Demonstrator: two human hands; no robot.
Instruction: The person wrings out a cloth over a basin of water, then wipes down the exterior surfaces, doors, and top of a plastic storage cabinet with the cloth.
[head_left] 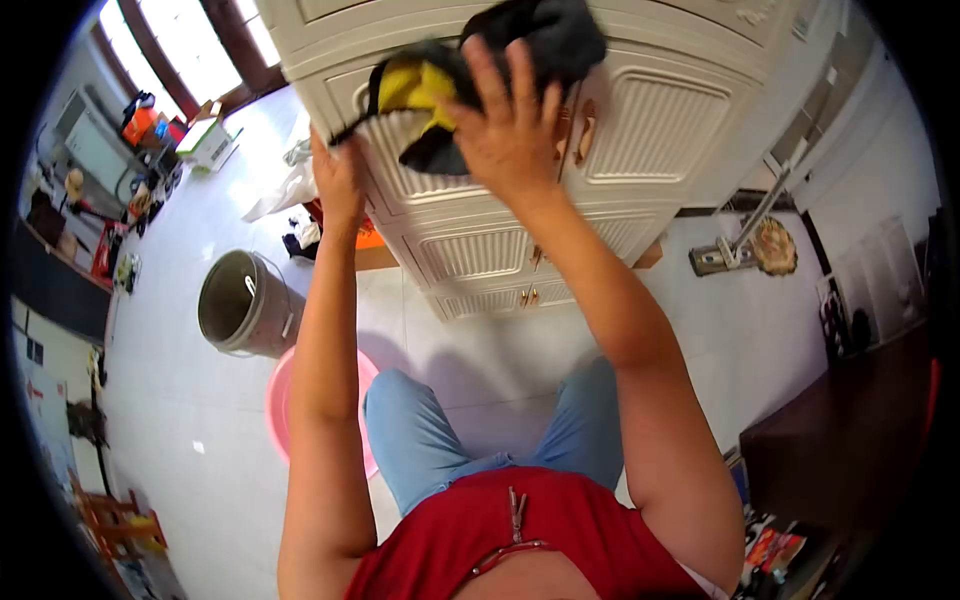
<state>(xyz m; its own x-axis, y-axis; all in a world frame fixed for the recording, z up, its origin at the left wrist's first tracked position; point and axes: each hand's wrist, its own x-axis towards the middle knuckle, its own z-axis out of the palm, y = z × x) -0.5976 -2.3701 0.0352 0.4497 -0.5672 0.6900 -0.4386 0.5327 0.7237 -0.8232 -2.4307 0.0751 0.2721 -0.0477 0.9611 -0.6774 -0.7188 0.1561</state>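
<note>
My right hand (508, 140) lies with its fingers spread on a dark grey cloth (545, 45) with a yellow part, against the front of a cream cabinet (480, 205). The cloth is bunched and somewhat blurred, and what it is exactly cannot be made out. From its left side a thin black end reaches toward my left hand (340, 185). That hand grips the cabinet's left edge, thumb at the front and fingers along the side, partly hidden. Beside my right hand, the upper door has a gold-brown handle (587, 132).
A grey bucket (245, 305) and a pink basin (279, 405) stand on the floor to the left, close to my legs. A flat mop (735, 250) leans at the right. A white box (207, 142) sits farther back, and dark furniture (840, 440) is at lower right.
</note>
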